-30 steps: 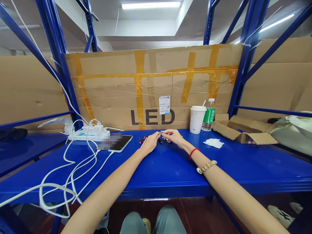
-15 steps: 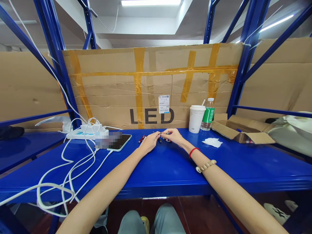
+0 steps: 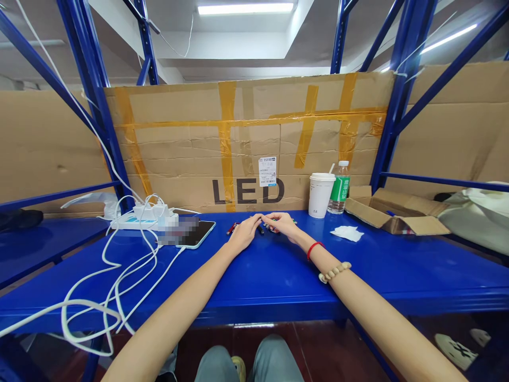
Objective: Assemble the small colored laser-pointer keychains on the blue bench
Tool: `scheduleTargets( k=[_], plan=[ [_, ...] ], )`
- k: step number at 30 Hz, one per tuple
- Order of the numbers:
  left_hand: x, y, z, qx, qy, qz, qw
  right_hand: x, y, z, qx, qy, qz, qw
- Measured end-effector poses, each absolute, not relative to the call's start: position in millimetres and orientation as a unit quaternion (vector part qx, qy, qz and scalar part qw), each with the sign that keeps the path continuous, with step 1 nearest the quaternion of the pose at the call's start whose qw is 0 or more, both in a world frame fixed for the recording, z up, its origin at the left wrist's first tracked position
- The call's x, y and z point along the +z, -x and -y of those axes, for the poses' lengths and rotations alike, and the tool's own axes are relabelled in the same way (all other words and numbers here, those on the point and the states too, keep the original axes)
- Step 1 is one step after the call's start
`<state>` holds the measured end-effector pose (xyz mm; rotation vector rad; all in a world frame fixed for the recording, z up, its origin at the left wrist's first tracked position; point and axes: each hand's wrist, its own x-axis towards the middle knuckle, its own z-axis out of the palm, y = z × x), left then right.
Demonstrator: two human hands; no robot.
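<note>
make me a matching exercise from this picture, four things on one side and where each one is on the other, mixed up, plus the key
1. right hand
2. small red item
3. phone
4. white cup

A. standing beside the bottle
B. lying close to the power strip
C. fingers close to the left hand's
D. lying between the phone and the left hand

Pairs: 1-C, 2-D, 3-B, 4-A

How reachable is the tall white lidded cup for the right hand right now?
Probably yes: nothing tall stands between the right hand and the cup; the green-labelled clear plastic bottle sits beyond it. The right hand appears to touch the left hand, though.
</note>
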<state>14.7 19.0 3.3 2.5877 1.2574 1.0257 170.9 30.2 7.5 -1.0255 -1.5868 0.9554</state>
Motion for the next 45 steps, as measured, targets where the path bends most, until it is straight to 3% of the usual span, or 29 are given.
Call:
scheduleTargets(
  k=[45],
  plan=[
    [4.4, -16.0, -19.7, 0.319, -0.833, -0.450, -0.022, 8.1, -169.0, -28.1, 0.391, 0.434, 0.652, 0.483]
  ],
)
